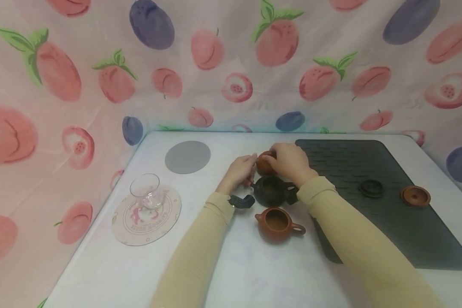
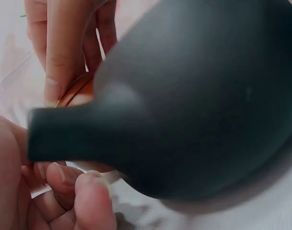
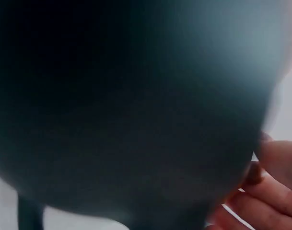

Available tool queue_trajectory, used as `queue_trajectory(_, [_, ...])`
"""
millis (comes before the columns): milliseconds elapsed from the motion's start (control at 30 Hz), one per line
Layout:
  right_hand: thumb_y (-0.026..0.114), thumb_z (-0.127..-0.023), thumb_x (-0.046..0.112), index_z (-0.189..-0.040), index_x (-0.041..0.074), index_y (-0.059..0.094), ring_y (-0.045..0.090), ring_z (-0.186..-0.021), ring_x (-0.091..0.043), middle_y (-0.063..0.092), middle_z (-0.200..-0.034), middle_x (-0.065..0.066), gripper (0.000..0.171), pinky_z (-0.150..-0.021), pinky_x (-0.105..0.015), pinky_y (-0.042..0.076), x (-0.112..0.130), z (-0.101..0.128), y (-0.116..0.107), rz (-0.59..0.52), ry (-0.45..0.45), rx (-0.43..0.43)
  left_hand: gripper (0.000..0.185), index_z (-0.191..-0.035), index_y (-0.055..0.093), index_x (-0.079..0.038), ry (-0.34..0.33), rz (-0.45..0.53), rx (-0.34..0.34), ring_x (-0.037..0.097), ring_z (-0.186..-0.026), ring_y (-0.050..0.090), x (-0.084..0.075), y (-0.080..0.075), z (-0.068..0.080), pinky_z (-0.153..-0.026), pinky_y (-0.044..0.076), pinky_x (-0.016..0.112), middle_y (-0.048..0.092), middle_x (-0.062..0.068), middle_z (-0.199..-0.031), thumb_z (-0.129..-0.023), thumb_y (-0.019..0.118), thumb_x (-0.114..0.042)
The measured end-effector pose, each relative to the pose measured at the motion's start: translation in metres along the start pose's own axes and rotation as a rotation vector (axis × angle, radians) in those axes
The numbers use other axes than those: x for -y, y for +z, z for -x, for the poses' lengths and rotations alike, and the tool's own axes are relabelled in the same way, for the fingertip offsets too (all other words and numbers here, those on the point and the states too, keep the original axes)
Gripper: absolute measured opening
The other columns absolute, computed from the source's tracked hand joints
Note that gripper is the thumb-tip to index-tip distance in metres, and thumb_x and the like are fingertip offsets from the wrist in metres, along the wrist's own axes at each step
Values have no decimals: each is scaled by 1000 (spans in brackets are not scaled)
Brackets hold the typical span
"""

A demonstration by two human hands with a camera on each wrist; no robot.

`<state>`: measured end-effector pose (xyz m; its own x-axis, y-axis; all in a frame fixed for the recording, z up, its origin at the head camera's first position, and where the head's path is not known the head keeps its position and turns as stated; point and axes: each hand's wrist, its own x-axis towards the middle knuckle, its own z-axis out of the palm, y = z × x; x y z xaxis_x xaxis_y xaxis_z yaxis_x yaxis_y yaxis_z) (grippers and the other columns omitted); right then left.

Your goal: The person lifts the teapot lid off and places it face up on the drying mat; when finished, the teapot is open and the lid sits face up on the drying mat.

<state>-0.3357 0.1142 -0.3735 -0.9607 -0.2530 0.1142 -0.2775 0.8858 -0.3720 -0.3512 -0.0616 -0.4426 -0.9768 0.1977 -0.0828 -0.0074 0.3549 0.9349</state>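
Observation:
At the far end of a row of three teapots is a reddish-brown teapot (image 1: 262, 166), partly covered by both hands. My right hand (image 1: 291, 161) comes down over it and pinches its lid (image 2: 81, 91) at the top. On the left side, my left hand (image 1: 239, 172) pinches its spout between thumb and curled fingers. A black teapot (image 1: 262, 196) without its lid stands just in front and fills much of both wrist views. Nearest the body sits an open orange-brown teapot (image 1: 274, 234), its handle pointing right.
A dark ridged mat (image 1: 369, 231) lies on the right, bearing a black lid (image 1: 371, 188) and a brown lid (image 1: 416, 196). To the left, a clear glass (image 1: 145, 188) stands on a round printed mat (image 1: 138, 233). Behind it lies a grey disc (image 1: 188, 157).

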Motion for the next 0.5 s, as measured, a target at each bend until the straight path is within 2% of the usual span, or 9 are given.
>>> queue_trajectory(233, [70, -99, 37, -113, 12, 77, 69, -92, -31, 75, -100, -7, 29, -82, -50, 53, -6, -1, 5, -21, 25, -76, 50, -82, 54, -6, -10, 31, -27, 17, -52, 57, 1, 2, 0, -47, 49, 29, 53, 5, -63, -109, 42, -46])
queue_trajectory(500, [70, -99, 38, -112, 14, 78, 68, -93, -31, 75, -100, -6, 28, -83, -50, 53, -8, -1, 7, -42, 16, -91, 52, -82, 55, -7, -6, 23, -22, 18, -54, 58, 5, 2, -1, -49, 49, 29, 55, 6, -64, -109, 41, -49])
